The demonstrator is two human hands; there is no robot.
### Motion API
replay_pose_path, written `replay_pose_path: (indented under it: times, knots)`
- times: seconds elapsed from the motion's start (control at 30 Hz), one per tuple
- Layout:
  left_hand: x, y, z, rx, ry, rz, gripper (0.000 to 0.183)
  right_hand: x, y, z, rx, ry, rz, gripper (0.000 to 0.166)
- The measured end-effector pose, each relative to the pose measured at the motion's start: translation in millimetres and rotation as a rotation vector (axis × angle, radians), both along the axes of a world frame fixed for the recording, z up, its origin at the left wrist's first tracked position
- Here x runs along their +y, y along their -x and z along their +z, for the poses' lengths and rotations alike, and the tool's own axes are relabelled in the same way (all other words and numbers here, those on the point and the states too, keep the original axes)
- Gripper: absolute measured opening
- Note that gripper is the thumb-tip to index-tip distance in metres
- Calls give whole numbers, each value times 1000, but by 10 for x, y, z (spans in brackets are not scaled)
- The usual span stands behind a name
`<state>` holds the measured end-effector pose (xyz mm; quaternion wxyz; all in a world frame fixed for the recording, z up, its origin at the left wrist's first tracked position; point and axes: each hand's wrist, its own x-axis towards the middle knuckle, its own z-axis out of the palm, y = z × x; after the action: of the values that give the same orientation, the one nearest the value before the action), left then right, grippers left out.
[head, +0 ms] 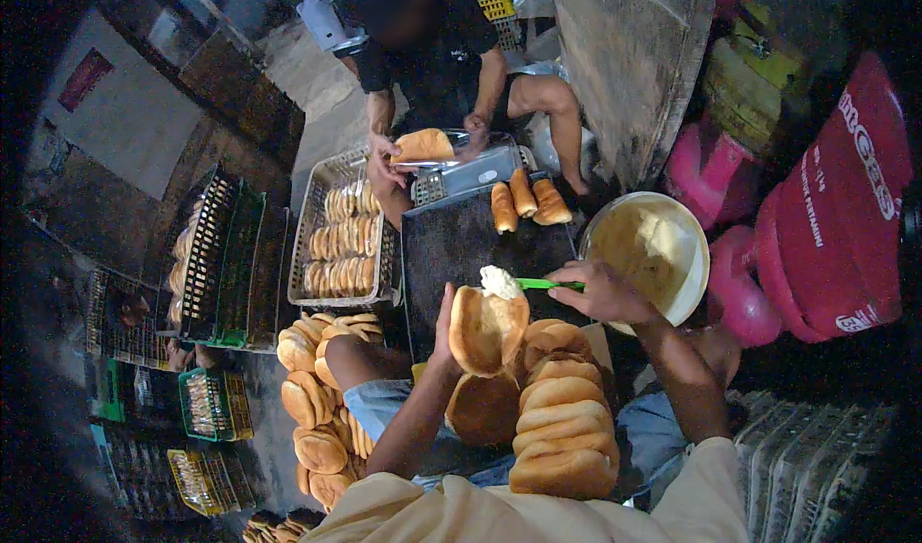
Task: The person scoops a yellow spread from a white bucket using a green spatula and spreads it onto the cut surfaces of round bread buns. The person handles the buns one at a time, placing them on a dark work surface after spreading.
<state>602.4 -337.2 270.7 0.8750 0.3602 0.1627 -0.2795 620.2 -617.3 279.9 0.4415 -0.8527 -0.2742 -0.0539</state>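
Observation:
My left hand (444, 327) holds a split bread bun (488, 334) upright with its cut inner face towards me. In my right hand (601, 291) is a green-handled spreader (540, 283), its tip loaded with pale cream (500, 282) at the bun's top edge. Just right of that hand stands a round tub (702, 255) with cream inside. A row of buns (565, 428) lies in front of my body, and another bun (482, 410) sits below the held one. Several browned bread rolls (522, 201) lie at the far edge of the dark table (461, 255).
Across the table a co-worker (432, 53) holds a bun in clear plastic. A crate (294, 255) of packed buns stands at the left, with stacked buns (317, 399) nearer me. Pink gas cylinders (745, 284) stand right of the tub; ridged trays (799, 464) lie at lower right.

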Motion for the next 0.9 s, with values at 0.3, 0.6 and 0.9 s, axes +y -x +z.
replay_pose_path:
  times: [0.3,0.6,0.9]
  knots:
    - [259,-307,-549,107,39,140,52,508,232,137,-469,491,25,37]
    - [524,-276,-540,-85,138,86,50,-205,27,234,-147,538,-176,22]
    - [724,-980,-1476,-411,-608,111,45,-897,-75,203,-32,382,-455,25]
